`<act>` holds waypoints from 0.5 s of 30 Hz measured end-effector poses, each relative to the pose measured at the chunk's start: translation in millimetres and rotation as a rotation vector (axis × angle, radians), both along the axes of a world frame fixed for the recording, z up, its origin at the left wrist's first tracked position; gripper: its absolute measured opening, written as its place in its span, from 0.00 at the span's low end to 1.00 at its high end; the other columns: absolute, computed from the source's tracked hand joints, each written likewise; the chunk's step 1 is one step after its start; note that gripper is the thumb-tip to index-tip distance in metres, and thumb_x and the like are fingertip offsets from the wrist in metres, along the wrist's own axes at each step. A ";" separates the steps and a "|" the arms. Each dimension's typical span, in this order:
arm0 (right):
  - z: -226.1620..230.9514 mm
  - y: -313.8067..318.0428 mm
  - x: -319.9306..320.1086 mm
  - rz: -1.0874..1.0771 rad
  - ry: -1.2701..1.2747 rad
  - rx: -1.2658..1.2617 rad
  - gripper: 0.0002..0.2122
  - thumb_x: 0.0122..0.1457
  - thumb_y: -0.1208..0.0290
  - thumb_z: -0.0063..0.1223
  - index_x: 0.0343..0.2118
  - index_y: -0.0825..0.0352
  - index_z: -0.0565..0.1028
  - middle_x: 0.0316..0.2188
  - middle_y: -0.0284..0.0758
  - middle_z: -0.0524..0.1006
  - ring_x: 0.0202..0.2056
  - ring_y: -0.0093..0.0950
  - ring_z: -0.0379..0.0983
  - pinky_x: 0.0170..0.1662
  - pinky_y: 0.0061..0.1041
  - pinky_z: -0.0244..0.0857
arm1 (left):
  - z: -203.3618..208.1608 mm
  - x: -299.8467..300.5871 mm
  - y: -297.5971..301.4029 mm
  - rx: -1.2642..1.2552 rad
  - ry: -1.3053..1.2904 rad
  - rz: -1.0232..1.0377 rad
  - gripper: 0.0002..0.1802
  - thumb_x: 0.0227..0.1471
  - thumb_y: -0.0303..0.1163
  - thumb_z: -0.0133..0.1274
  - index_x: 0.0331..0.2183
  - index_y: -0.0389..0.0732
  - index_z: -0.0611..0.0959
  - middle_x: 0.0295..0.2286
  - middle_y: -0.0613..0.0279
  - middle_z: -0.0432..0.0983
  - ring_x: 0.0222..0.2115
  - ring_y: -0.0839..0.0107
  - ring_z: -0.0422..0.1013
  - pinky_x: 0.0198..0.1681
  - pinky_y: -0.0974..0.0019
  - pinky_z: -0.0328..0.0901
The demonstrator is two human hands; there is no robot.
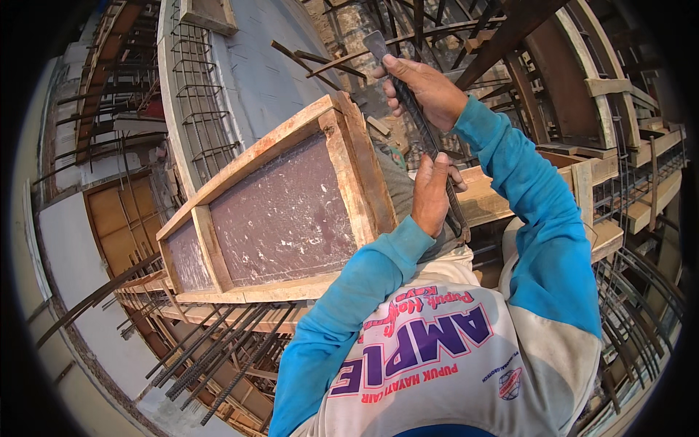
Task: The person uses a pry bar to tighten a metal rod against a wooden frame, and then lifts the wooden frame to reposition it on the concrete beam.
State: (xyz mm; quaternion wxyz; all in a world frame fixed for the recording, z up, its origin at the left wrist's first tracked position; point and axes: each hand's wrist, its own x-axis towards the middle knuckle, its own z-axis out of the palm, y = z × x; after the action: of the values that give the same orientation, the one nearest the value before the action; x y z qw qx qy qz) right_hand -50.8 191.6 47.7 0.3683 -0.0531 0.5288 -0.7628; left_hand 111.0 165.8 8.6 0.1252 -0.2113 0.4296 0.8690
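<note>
A dark metal pry bar (412,111) slants across in front of my body, its flattened, blade-like end pointing up and away. My right hand (426,89) grips it near that upper end, thumb laid along the bar and fingers curled behind. Lower down, my left hand (432,195) is closed round the shaft, thumb up. The bar's lower end reaches close to my lap, beside my shirt. Just left of both hands stands a formwork panel (284,207), a dark board framed with rough timber battens and spotted with pale cement.
Steel rebar (218,349) sticks out below the panel at the left. A tied rebar cage (200,109) runs beside a grey slab (273,65). Timber formwork (582,182) and more rods crowd the right side. Loose dark bars (317,62) lie beyond my hands.
</note>
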 end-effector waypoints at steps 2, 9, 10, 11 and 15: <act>-17.1 14.0 32.9 0.142 -0.068 0.156 0.25 0.61 0.49 0.47 0.48 0.69 0.65 0.27 0.32 0.70 0.28 0.19 0.68 0.31 0.20 0.66 | -2.2 12.6 2.7 0.008 -0.067 0.072 0.15 0.62 0.42 0.40 0.40 0.40 0.68 0.23 0.65 0.67 0.25 0.75 0.69 0.32 0.68 0.69; -32.9 80.7 87.1 0.328 -0.094 0.422 0.21 0.63 0.61 0.47 0.53 0.71 0.65 0.26 0.29 0.70 0.29 0.16 0.65 0.32 0.17 0.62 | -3.0 25.7 23.2 -0.024 -0.139 -0.110 0.18 0.58 0.34 0.42 0.48 0.35 0.64 0.38 0.56 0.71 0.35 0.65 0.72 0.35 0.62 0.70; -32.6 84.9 89.4 0.354 -0.081 0.434 0.21 0.63 0.61 0.47 0.53 0.71 0.65 0.26 0.29 0.70 0.29 0.16 0.65 0.32 0.17 0.62 | -16.1 34.0 22.0 -0.305 -0.070 -0.332 0.20 0.56 0.36 0.46 0.46 0.33 0.68 0.39 0.51 0.73 0.37 0.58 0.73 0.38 0.57 0.69; -32.4 89.9 91.3 0.348 -0.046 0.521 0.20 0.63 0.60 0.47 0.51 0.70 0.66 0.24 0.28 0.68 0.27 0.16 0.64 0.31 0.17 0.62 | -4.5 33.3 14.1 -0.292 -0.069 -0.314 0.20 0.56 0.36 0.46 0.46 0.33 0.68 0.39 0.51 0.73 0.37 0.58 0.73 0.38 0.57 0.69; -21.9 81.8 106.2 0.338 -0.067 0.717 0.20 0.63 0.58 0.45 0.51 0.67 0.68 0.17 0.23 0.62 0.17 0.14 0.56 0.17 0.17 0.50 | 49.2 39.9 -49.0 -0.852 0.348 -0.705 0.18 0.54 0.39 0.50 0.39 0.33 0.75 0.36 0.46 0.74 0.37 0.52 0.72 0.39 0.55 0.67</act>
State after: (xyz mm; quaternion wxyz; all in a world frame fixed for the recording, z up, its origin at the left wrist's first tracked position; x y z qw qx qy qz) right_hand 55.4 273.3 25.8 0.5008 0.0177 0.7331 -0.4597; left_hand 150.9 116.8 57.8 0.2384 0.0587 0.8001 0.5473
